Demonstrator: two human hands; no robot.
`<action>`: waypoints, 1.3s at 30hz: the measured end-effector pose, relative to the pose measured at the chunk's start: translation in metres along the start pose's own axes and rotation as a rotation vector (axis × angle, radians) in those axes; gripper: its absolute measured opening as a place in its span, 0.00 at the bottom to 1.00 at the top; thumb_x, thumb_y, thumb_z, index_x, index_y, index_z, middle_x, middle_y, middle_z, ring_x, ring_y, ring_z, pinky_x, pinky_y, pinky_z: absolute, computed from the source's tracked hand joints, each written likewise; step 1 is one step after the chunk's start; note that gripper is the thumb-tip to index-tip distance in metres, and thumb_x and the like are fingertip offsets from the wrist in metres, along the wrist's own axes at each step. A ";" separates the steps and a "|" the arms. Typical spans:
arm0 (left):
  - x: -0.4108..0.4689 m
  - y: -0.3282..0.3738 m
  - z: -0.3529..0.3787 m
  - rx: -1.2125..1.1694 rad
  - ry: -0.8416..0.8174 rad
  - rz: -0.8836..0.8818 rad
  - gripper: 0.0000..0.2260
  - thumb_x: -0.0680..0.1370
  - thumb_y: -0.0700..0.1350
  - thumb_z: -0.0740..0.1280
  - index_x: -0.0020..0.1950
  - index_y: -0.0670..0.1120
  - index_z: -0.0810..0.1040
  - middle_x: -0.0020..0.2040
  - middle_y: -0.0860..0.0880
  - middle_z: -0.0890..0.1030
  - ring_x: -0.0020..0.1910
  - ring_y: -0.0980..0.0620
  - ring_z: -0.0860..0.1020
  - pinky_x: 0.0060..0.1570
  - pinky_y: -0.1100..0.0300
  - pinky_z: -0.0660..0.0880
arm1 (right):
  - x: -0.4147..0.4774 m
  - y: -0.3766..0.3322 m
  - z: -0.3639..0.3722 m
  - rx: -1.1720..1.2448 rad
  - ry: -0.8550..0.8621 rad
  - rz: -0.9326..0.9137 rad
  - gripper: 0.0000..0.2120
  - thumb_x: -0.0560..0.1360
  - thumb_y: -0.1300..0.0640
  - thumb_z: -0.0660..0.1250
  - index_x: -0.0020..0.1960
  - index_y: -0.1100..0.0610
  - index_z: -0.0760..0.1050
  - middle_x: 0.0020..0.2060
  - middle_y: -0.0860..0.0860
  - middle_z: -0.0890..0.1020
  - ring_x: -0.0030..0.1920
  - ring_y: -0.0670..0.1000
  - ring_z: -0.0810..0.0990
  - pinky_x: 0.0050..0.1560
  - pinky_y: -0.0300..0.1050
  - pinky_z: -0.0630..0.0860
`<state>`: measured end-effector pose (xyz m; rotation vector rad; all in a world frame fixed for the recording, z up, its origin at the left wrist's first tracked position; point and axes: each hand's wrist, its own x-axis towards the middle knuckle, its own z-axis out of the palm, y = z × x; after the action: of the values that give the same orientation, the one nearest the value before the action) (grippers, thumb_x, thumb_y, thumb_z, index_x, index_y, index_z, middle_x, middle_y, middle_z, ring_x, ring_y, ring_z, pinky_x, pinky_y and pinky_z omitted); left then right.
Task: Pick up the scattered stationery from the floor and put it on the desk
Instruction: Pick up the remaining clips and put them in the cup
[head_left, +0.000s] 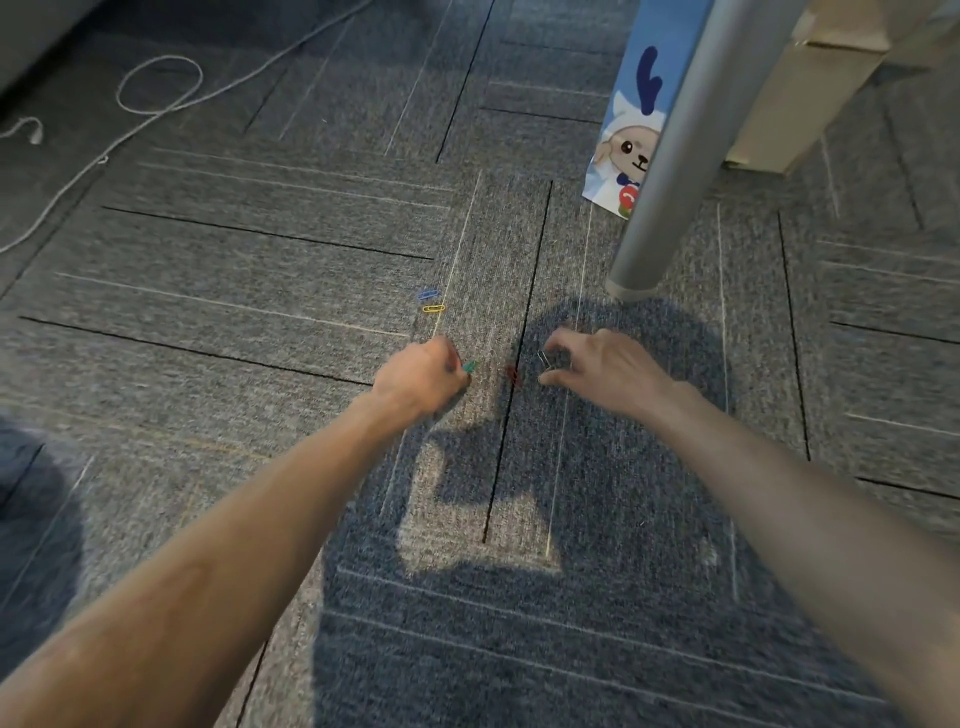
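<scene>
Down on the grey carpet (260, 249), both bare arms reach forward to a small scatter of paper clips. The left hand (423, 376) is curled into a loose fist, its fingers clamped on a green paper clip (470, 366) that pokes out at its three o'clock side. Just past that, also at three o'clock, a red paper clip (513, 374) lies on a dark seam of the carpet, between the two hands. The right hand (602, 364) arches over a silver paper clip (544, 358), forefinger and thumb apart with the clip in the gap; whether either tip touches it cannot be told through the blur. At twelve o'clock from the left hand, a yellow paper clip (434, 308) and a blue paper clip (427, 294) lie side by side, untouched. A metal desk leg (670, 156) stands at one o'clock from the right hand, with a cartoon-printed blue bag (631, 130) behind it. A pale cord (156, 88) loops at ten o'clock.
</scene>
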<state>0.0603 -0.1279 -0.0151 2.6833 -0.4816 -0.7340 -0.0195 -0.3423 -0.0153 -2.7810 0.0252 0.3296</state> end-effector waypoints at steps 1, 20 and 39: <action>0.001 0.001 -0.001 -0.004 -0.019 0.006 0.09 0.78 0.49 0.64 0.54 0.46 0.74 0.38 0.47 0.80 0.29 0.56 0.78 0.26 0.66 0.73 | 0.000 -0.001 0.002 0.006 0.006 -0.002 0.21 0.78 0.46 0.65 0.65 0.57 0.71 0.29 0.47 0.74 0.26 0.46 0.73 0.30 0.36 0.69; -0.027 -0.005 -0.009 -1.529 -0.321 0.106 0.07 0.73 0.42 0.51 0.35 0.49 0.61 0.26 0.54 0.61 0.22 0.57 0.56 0.21 0.67 0.50 | -0.009 -0.023 -0.007 1.529 0.032 0.226 0.19 0.80 0.58 0.57 0.31 0.51 0.61 0.21 0.46 0.60 0.21 0.47 0.56 0.19 0.37 0.55; -0.024 0.000 -0.003 -0.912 -0.156 -0.044 0.16 0.82 0.52 0.54 0.43 0.44 0.72 0.27 0.52 0.67 0.22 0.55 0.61 0.20 0.66 0.60 | -0.019 -0.021 -0.005 1.208 0.032 0.522 0.16 0.83 0.50 0.56 0.49 0.58 0.77 0.26 0.47 0.66 0.24 0.45 0.62 0.22 0.36 0.60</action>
<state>0.0426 -0.1181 -0.0023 1.7956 -0.0710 -0.8989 -0.0362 -0.3246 0.0006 -1.5383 0.7079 0.2569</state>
